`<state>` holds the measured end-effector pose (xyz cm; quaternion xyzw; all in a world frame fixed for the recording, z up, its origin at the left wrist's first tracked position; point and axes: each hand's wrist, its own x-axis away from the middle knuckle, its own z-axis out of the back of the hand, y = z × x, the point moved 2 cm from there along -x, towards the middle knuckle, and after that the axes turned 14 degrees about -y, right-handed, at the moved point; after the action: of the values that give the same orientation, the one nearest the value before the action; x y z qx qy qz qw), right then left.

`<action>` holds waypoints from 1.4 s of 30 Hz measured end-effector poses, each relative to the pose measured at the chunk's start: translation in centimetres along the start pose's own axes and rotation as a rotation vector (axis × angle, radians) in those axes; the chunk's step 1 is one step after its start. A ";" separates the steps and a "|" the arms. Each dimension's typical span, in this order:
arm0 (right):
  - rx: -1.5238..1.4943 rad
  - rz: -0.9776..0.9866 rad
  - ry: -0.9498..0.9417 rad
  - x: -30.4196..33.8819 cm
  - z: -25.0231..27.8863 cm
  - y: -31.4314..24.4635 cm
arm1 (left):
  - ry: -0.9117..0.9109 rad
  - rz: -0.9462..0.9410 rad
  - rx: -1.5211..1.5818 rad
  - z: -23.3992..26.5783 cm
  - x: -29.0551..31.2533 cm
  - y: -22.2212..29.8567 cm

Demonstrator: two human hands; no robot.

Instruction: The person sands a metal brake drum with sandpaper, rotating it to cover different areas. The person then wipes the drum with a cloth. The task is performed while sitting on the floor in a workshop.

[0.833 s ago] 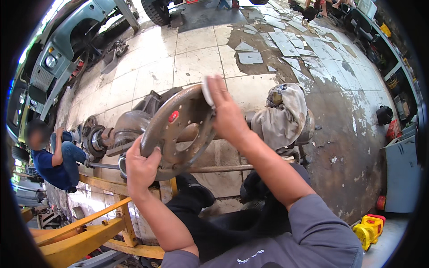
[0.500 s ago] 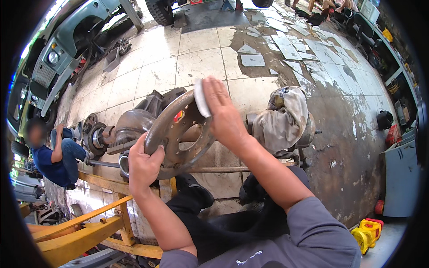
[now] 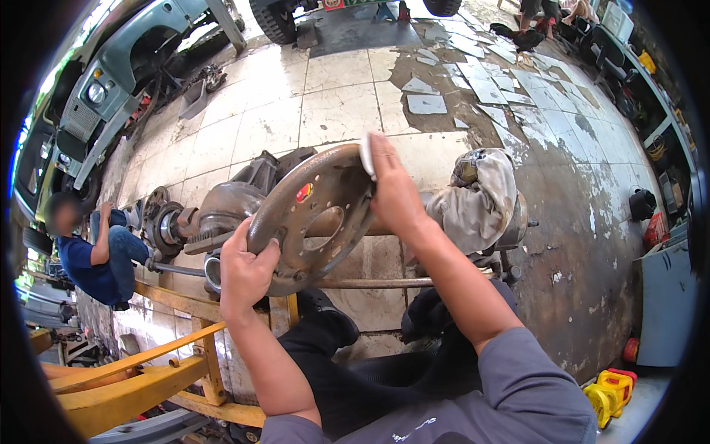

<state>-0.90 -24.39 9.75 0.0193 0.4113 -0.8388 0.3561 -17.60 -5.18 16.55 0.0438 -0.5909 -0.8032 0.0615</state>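
A round brown metal backing plate, with a large centre hole, several small holes and a red-yellow sticker, stands tilted in front of me. My left hand grips its lower left edge, thumb on the near face and fingers behind the rim. My right hand presses a thin whitish pad against the plate's upper right rim, its fingers straight and close together. Whether the pad is sandpaper or cloth I cannot tell. Behind the plate lies a heavy axle housing, with a dirty grey cloth draped over its right part.
A yellow metal frame stands at the lower left. Beyond it a person in blue squats by the axle's left end. A long rod crosses before my feet. Broken tiles lie farther off; a grey-blue cabinet is at right.
My right hand and the pad have slid a little to the right along the rim. The plate has tilted slightly, and the whole view has shifted a bit.
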 end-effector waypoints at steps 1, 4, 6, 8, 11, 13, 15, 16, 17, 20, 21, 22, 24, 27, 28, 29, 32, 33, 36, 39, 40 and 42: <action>0.033 0.035 -0.019 0.3 0.0 -1.7 | -0.007 0.005 -0.002 0.2 0.2 -0.4; 0.137 0.184 0.053 0.3 0.0 -2.9 | -0.015 0.007 -0.010 0.2 0.3 -0.5; -0.009 0.082 0.094 -0.4 0.3 0.7 | -0.012 0.010 -0.004 -0.3 -0.1 0.5; -0.007 -0.071 0.024 -0.4 0.7 1.2 | -0.006 -0.040 -0.015 0.0 -0.3 0.4; 0.094 0.197 0.042 -0.1 0.9 -3.8 | -0.027 -0.038 0.016 0.5 -0.3 -0.2; 0.144 0.257 0.050 -0.1 0.6 -3.9 | -0.022 0.023 0.019 0.1 -0.1 -0.3; 0.013 0.155 0.084 -0.6 0.9 -0.9 | -0.028 0.011 0.016 0.2 -0.2 0.1; -0.112 -0.022 0.044 -0.5 1.1 0.7 | -0.033 -0.018 0.018 0.2 -0.4 0.0; -0.071 0.018 0.056 -0.3 1.1 0.1 | -0.037 -0.033 0.030 0.0 -0.3 -0.4; -0.013 0.123 0.041 0.2 1.3 -3.3 | -0.048 -0.021 0.015 0.3 -0.4 -0.4; 0.055 0.155 0.047 0.3 1.2 -3.2 | -0.062 -0.020 -0.002 0.4 -0.4 -0.4; 0.122 0.188 0.053 0.3 0.9 -2.7 | -0.060 -0.023 0.025 0.0 -0.3 -0.3; 0.008 0.122 0.053 -0.3 0.9 -1.0 | -0.033 -0.015 0.007 0.2 -0.3 -0.5; -0.186 -0.090 -0.008 0.2 1.7 1.0 | 0.010 -0.031 -0.039 0.3 0.0 0.4; -0.273 -0.058 0.009 -0.1 2.0 0.8 | 0.024 -0.039 -0.059 0.3 0.1 0.6; -0.362 -0.032 0.029 -0.4 2.3 0.6 | 0.033 -0.042 -0.038 0.1 0.2 0.4; -0.586 -0.068 0.038 -0.6 2.9 0.2 | 0.072 -0.036 0.002 0.0 0.9 -0.1; -0.654 -0.098 0.033 -0.5 2.9 0.2 | 0.089 -0.035 -0.010 0.1 1.2 -0.3; -0.618 -0.141 -0.034 0.1 3.0 -1.9 | 0.139 -0.040 -0.024 0.6 1.9 -0.6; -0.584 -0.100 -0.061 0.2 2.6 -2.3 | 0.180 -0.043 -0.015 0.9 2.3 -0.8; -0.571 -0.077 -0.062 0.2 2.5 -1.8 | 0.191 -0.040 -0.020 0.8 2.5 -0.5; -0.556 -0.054 -0.063 0.2 2.2 -1.5 | 0.225 -0.045 -0.010 0.6 2.8 -0.6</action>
<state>-1.37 -25.43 12.17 -0.1162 0.6147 -0.7033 0.3377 -20.49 -4.92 16.16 0.1466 -0.5752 -0.7973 0.1094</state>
